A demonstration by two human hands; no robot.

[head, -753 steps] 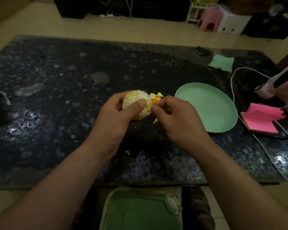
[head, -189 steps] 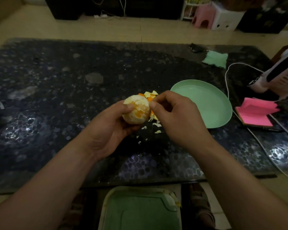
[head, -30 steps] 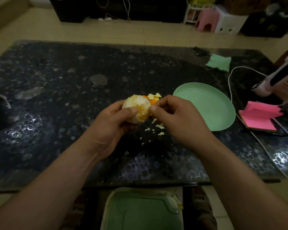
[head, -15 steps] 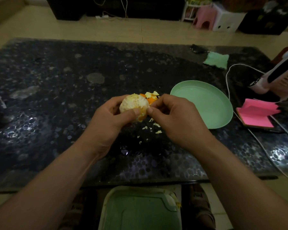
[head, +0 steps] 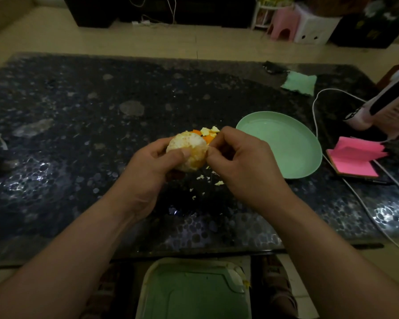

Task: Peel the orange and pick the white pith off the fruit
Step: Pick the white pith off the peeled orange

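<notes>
The left hand (head: 152,166) cups the peeled orange (head: 186,150) above the table (head: 78,125), while the right hand (head: 242,164) pinches pith at its right side (peel scraps (head: 207,134) lie just beyond). Too hard a pinch could tear a segment and spill juice.

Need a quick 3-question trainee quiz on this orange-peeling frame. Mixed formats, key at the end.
1. True or false: the torn peel pieces lie in the green plate.
2. Which hand grips the orange? A) left hand B) right hand C) neither
3. Fill in: the right hand's thumb and forefinger pinch at the orange's ____ side.

Key
1. False: they lie on the table behind the orange, beside the plate.
2. A
3. right
</notes>
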